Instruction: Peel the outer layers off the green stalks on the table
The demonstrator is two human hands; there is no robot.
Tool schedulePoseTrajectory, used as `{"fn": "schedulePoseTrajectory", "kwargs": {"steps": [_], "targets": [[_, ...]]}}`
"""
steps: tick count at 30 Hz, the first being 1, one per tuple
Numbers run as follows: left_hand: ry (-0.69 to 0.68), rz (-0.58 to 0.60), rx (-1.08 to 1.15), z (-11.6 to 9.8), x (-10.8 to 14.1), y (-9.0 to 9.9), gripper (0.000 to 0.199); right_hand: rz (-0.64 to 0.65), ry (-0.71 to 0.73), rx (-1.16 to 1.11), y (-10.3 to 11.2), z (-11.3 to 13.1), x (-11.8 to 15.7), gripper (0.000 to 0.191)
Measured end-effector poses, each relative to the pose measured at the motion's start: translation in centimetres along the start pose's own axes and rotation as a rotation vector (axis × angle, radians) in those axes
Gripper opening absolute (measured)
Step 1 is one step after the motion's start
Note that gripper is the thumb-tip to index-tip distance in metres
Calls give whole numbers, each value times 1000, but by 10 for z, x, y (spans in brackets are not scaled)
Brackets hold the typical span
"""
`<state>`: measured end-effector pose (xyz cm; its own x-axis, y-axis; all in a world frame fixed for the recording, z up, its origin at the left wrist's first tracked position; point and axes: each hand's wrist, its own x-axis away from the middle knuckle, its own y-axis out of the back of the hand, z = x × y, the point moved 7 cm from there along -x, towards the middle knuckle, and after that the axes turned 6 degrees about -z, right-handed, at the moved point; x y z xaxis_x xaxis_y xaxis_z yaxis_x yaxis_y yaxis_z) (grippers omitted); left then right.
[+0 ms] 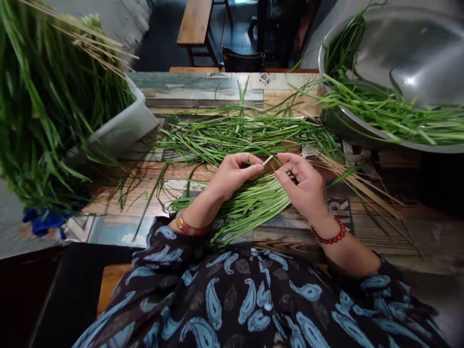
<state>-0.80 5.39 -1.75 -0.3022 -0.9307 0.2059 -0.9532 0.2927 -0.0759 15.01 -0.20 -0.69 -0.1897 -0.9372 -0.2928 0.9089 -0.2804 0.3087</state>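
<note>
My left hand (pixel 235 175) pinches the pale end of a green stalk (pixel 268 160) between thumb and fingertips. Just right of it, my right hand (pixel 302 183) has thumb and fingers closed near a thin brownish strand (pixel 272 166) by that stalk's end. Below both hands lies a bunch of green stalks (pixel 253 205), pale ends to the right. Beyond them a loose pile of long green stalks (pixel 232 133) spreads across the wood-patterned table (pixel 290 239).
At the left, a white bin (pixel 125 123) is heaped with long green leaves (pixel 47 96). A large metal bowl (pixel 416 63) holding more stalks stands at the right. Dry straw strips (pixel 362 183) lie right of my right hand. A wooden bench (pixel 195 21) stands beyond the table.
</note>
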Motion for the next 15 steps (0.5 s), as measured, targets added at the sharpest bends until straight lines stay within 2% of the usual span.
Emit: {"fn": "schedulePoseTrajectory", "kwargs": {"steps": [4,8,15], "targets": [[-11,-22,60,0,0,-1,29,5,105,78,1,10,-2,15],[-39,-32,22,-5,1,-3,31,20,181,79,0,17,-4,18],[-122,-54,-81,-10,1,-3,25,35,191,95,-2,18,-4,19]]}}
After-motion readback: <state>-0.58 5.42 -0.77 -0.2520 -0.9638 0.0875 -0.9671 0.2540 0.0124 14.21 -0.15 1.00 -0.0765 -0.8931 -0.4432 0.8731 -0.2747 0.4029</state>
